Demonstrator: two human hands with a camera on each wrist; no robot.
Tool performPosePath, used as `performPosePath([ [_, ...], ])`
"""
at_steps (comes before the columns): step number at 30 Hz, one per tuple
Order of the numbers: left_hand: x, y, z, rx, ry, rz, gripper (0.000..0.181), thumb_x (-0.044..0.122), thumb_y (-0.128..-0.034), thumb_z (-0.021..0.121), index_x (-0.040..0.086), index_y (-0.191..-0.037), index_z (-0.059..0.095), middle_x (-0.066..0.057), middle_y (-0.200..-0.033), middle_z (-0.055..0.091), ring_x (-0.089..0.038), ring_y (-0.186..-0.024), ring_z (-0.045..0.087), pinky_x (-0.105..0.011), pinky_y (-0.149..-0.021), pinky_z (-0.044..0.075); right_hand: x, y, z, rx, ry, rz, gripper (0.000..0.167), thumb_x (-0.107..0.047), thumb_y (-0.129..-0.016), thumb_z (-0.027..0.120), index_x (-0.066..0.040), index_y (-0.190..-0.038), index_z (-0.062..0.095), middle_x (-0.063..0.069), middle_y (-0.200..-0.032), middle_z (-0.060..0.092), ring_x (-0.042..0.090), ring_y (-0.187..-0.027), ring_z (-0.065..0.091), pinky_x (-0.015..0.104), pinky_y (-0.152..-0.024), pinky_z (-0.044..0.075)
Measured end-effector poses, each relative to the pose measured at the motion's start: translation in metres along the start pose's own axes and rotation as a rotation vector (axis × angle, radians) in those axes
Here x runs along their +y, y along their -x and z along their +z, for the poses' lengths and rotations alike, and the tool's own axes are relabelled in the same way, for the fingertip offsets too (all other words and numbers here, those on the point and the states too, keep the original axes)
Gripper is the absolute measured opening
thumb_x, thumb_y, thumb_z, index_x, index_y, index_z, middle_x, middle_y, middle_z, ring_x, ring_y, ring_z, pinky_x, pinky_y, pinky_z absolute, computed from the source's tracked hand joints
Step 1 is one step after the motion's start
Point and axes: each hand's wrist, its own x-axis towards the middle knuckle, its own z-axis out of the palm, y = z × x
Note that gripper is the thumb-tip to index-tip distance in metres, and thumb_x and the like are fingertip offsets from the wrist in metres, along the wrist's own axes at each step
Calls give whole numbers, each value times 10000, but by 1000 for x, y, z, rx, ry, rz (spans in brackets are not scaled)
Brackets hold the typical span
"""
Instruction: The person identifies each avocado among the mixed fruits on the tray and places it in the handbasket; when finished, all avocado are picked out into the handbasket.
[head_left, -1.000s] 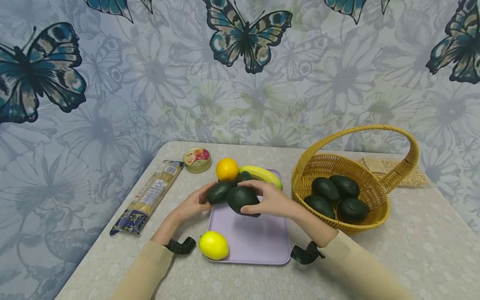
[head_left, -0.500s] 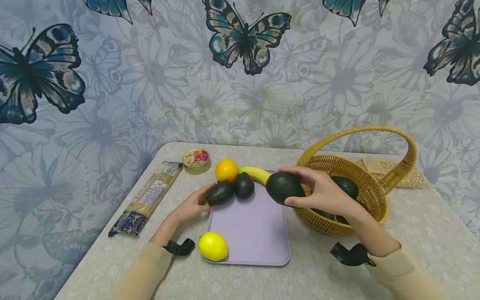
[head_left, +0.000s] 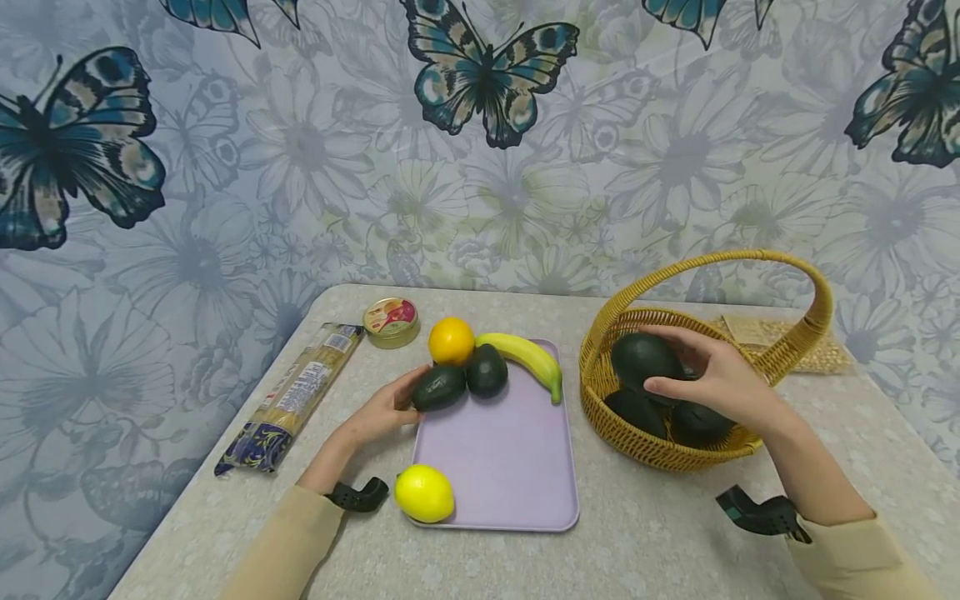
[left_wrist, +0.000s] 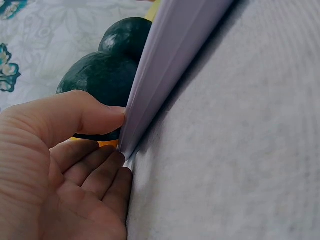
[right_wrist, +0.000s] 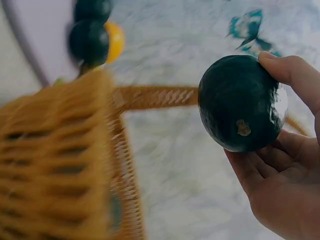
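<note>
My right hand [head_left: 716,375] grips a dark green avocado [head_left: 643,358] between thumb and fingers, over the yellow wicker basket [head_left: 660,452]. Several avocados lie inside it, partly hidden by this hand. In the right wrist view, the held avocado [right_wrist: 242,102] shows its stem scar. At the lilac tray [head_left: 495,467], my left hand [head_left: 386,410] rests by the left rim, beside another avocado [head_left: 439,388]. The left wrist view has the thumb touching the tray rim [left_wrist: 150,80], with relaxed fingers below. A second avocado [head_left: 487,372] lies against the first on the tray.
An orange [head_left: 452,341] and a banana [head_left: 528,358] lie at the tray's far end, a lemon [head_left: 424,493] at its near left corner. Left stand a pasta pack [head_left: 292,400] and a round tin [head_left: 392,322]. Behind the basket lies a beige packet [head_left: 817,354].
My right hand has carried the avocado rightward from above the tray to over the basket, uncovering the second avocado and the banana. The left hand has stayed by the tray's edge.
</note>
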Motion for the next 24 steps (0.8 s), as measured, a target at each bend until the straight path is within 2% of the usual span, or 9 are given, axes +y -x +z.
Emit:
performPosePath([
  [7, -1, 0, -1, 0, 14, 21, 780, -93, -808, 596, -56, -1472, 187, -218, -1527, 167, -354, -1389, 168, -491, -1105, 148, 35, -15, 8, -22, 48, 78, 640, -320, -817, 734, -144, -1378, 479, 87, -1242, 566, 213, -1017, 592, 300, -793, 508],
  [11, 0, 1, 0, 1, 14, 20, 786, -91, -805, 596, -65, -1470, 176, -222, -1527, 161, -362, -1388, 165, -509, -1100, 147, 43, -26, 15, -41, 84, 97, 672, -383, -800, 736, -157, -1379, 481, 87, -1307, 532, 245, -1088, 565, 384, -860, 478],
  [16, 1, 1, 0, 5, 8, 8, 788, -87, -808, 597, -58, -1473, 174, -210, -1532, 158, -351, -1391, 163, -507, -1101, 149, 51, -33, 23, -34, 91, 116, 710, -400, -807, 724, -116, -1400, 456, 151, -1362, 484, 323, -1158, 516, 511, -923, 428],
  [24, 2, 1, 1, 2, 9, 8, 787, -88, -808, 595, -48, -1476, 182, -211, -1532, 155, -351, -1392, 161, -494, -1105, 153, 64, -41, 34, -8, 133, 115, 671, -412, -816, 711, -107, -1371, 487, 174, -1349, 490, 356, -1170, 492, 538, -914, 421],
])
